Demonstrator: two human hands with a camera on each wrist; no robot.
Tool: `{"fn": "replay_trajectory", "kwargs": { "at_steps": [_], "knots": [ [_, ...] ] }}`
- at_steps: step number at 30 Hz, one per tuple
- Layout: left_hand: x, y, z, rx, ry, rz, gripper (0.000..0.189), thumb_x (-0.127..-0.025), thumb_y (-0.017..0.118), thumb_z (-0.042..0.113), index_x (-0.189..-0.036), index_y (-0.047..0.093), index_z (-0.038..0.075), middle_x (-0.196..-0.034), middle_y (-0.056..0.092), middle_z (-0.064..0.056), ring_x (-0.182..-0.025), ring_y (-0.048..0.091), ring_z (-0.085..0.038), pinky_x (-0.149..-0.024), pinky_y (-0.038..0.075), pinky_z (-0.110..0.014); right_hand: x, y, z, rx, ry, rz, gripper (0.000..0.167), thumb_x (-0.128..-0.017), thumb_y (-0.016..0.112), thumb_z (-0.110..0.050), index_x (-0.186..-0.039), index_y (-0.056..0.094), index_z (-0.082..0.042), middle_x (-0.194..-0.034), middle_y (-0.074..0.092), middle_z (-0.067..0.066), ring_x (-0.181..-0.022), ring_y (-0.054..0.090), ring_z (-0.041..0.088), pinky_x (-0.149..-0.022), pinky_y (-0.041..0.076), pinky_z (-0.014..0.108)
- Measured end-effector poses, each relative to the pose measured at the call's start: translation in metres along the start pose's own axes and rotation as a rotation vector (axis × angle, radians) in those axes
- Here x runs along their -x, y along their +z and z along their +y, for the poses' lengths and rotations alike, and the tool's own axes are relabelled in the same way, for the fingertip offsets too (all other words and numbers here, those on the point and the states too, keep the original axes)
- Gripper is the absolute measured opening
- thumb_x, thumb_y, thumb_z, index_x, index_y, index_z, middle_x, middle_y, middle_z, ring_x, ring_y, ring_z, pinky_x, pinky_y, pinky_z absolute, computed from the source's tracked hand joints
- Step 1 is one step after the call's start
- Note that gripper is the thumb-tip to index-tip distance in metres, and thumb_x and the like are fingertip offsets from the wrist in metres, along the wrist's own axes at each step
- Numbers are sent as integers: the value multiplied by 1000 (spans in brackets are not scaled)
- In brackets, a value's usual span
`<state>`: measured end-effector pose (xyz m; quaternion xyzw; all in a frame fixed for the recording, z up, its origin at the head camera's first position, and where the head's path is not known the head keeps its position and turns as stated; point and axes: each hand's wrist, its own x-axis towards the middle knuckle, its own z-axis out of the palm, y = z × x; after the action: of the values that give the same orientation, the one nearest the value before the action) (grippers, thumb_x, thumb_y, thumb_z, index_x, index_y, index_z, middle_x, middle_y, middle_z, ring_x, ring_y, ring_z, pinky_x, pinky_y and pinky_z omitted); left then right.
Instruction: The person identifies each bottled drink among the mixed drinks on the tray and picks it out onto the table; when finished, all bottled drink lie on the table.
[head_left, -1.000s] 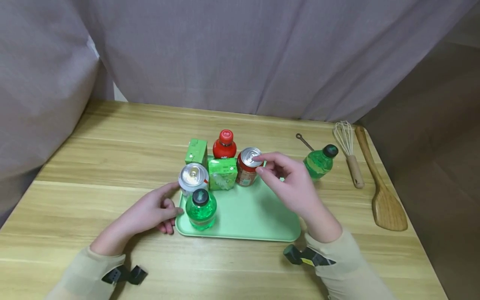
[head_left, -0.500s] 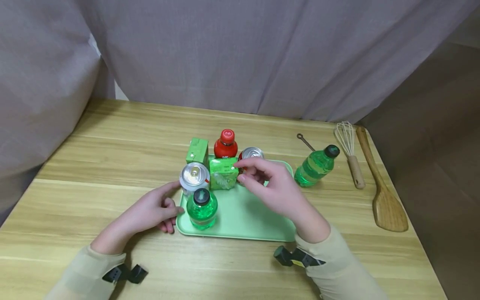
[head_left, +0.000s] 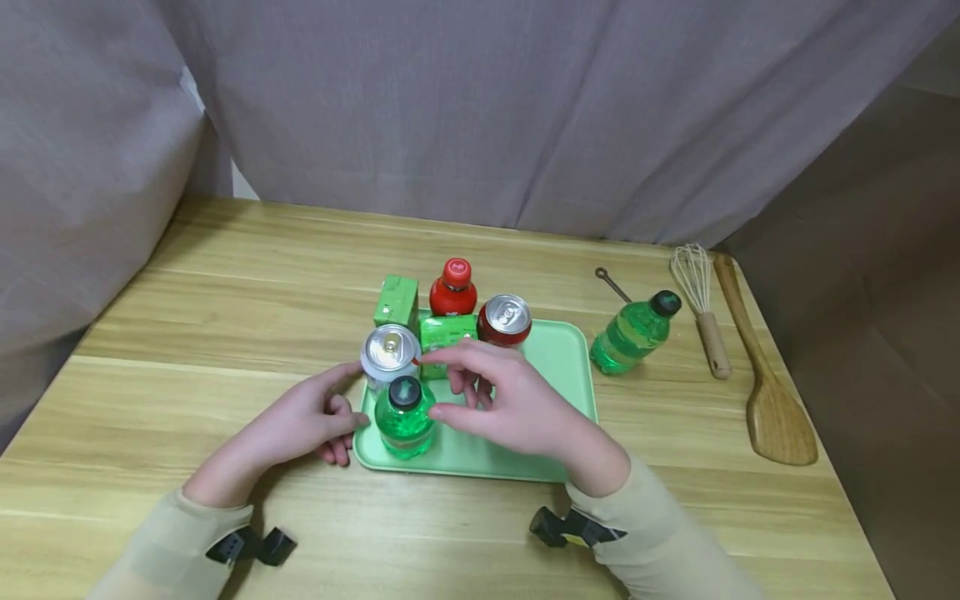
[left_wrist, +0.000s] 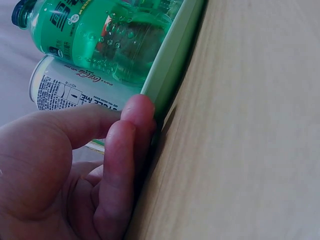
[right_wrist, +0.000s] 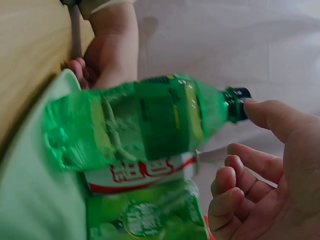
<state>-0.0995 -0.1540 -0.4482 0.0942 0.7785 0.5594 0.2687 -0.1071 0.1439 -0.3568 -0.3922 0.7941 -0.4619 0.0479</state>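
Several drinks stand on or by the pale green tray. My left hand lies at the tray's left end, thumb on the rim and other fingers curled beside it; its index finger reaches to the silver can. In front of that can stands a green soda bottle with a black cap. My right hand hangs over the tray, thumb and index finger spread close to this bottle. In the right wrist view the thumb overlaps the cap; the other fingers are loosely bent, away from the bottle.
Behind are two green drink cartons, the nearer carton beside a red can, and a red bottle. To the right are another green bottle, a thin-handled utensil, a whisk and a wooden spatula.
My right hand has moved left and nearer, from the red can past the front carton to the green bottle. The left hand has stayed put at the tray's end.
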Motion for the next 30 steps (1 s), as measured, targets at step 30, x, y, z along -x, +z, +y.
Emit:
{"fn": "replay_trajectory", "kwargs": {
  "at_steps": [30],
  "knots": [
    [0, 0, 0, -4, -2, 5, 88, -95, 73, 13, -165, 20, 9, -72, 66, -16, -59, 70, -33, -50, 63, -44, -10, 45, -1, 51, 40, 125, 38, -80, 91, -24, -113, 78, -12, -90, 57, -7, -75, 50, 14, -60, 41, 18]
  ]
}}
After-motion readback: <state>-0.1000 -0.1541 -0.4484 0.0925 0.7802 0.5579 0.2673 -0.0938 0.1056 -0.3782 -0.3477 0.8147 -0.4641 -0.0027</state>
